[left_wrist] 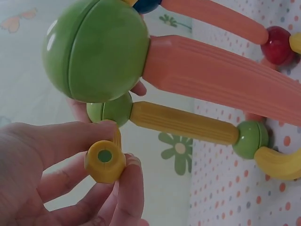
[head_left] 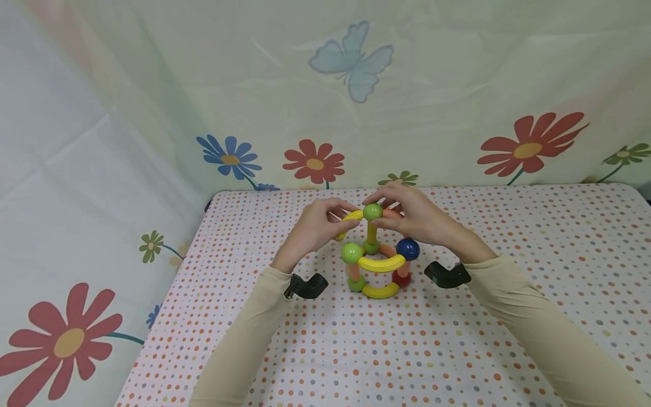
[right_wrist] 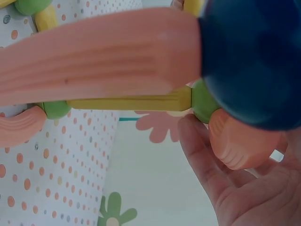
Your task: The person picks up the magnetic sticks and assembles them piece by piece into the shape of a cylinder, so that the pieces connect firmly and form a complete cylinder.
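Observation:
A two-level frame of magnetic balls and rods stands on the table between both hands. My left hand (head_left: 315, 226) pinches a yellow curved rod (left_wrist: 105, 162) between thumb and fingers, its free end facing the left wrist camera. That rod's far end meets the top back green ball (head_left: 373, 211). On this ball the fingers and thumb of my right hand (head_left: 414, 215) close from the back and front. An orange curved rod (right_wrist: 242, 141) runs from the ball in front of the right palm. Below, a yellow straight rod (head_left: 372, 233) stands upright.
Nearer in the frame are another green ball (head_left: 351, 252), a blue ball (head_left: 408, 249) and a yellow curved rod (head_left: 381, 264) joining them. A red ball (head_left: 402, 279) sits at the base. The dotted tablecloth (head_left: 325, 362) meets a flowered curtain (head_left: 432, 141) behind.

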Motion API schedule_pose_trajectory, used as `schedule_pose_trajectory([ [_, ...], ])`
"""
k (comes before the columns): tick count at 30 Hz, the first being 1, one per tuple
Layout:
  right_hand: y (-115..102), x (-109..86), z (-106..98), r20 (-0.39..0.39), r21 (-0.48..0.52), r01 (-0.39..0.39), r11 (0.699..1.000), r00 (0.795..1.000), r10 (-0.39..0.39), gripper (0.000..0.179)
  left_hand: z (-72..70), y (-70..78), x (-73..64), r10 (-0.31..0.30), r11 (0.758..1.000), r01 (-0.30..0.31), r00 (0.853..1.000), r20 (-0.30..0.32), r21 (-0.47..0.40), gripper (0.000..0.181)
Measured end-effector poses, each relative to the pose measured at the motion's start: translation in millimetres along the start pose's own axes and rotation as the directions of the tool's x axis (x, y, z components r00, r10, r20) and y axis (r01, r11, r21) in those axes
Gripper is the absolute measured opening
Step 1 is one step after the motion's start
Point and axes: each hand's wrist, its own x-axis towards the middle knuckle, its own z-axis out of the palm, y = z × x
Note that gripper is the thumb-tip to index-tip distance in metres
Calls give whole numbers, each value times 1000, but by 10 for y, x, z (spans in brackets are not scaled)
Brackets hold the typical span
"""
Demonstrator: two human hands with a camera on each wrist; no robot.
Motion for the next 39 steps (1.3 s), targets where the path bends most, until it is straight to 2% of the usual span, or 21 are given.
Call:
schedule_pose_trajectory([
  [3, -13, -17, -7, 0, 5, -4, 1000, 1000, 4, 35, -15, -15, 10, 9, 1000, -9, 1000, 21, -17, 30],
  [6, -73, -66, -33, -28, -2, -15, 1000, 999, 15, 33, -43, -41, 22, -3, 995, 11, 997, 73, -102, 29],
  [10, -245, -140, -45, -58, -56, 77, 995, 995, -80, 31, -105, -99, 46, -39, 967, 78, 987, 159, -244, 31],
  [13, -417, -189, 22, 11, -109, 171, 979, 985, -171, 29, -160, -144, 59, -38, 944, 105, 976, 213, -313, 34],
  [16, -550, -239, 141, 119, -149, 210, 966, 974, -193, 27, -198, -169, 77, -32, 924, 124, 968, 249, -361, 34],
  [19, -592, -265, 253, 162, -176, 235, 956, 965, -208, 27, -209, -167, 94, -41, 912, 143, 964, 263, -384, 33],
  [27, -573, -258, 360, 122, -156, 219, 963, 972, -201, 27, -208, -154, 82, -65, 875, 193, 956, 286, -444, 36],
  [35, -558, -246, 406, 92, -161, 212, 964, 976, -200, 26, -219, -158, 54, -70, 868, 205, 952, 297, -452, 38],
  [39, -554, -274, 381, 86, -138, 185, 973, 981, -174, 26, -200, -176, 39, -74, 860, 213, 951, 299, -464, 37],
])
